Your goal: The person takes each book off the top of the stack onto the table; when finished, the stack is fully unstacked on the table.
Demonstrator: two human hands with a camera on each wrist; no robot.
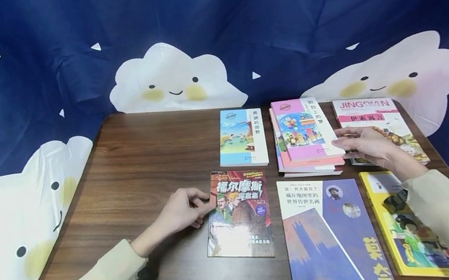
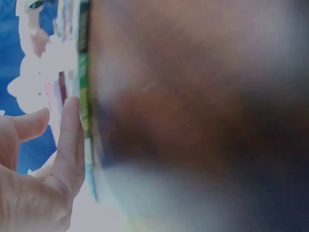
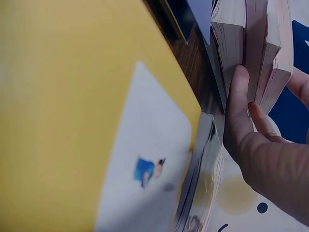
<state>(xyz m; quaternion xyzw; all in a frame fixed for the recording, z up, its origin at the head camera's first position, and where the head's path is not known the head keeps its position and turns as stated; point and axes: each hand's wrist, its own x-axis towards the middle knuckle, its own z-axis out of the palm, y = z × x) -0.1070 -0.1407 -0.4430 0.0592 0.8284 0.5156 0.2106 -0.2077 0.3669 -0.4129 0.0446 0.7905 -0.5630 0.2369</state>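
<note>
Near the middle of the table, my left hand rests at the left edge of a red comic-style book. In the left wrist view the thumb and the long finger stand apart beside the book's thin edge. My right hand touches the lower right corner of a pink book, which lies slightly turned on top of a small stack. Its extended finger lies against the sides of the stacked books in the right wrist view. A blue-covered book lies left of that stack.
A white and pink book lies right of the stack, partly behind my right hand. In front are a large purple and white book and a yellow book under my right forearm. A dark blue cloth with clouds hangs behind the table.
</note>
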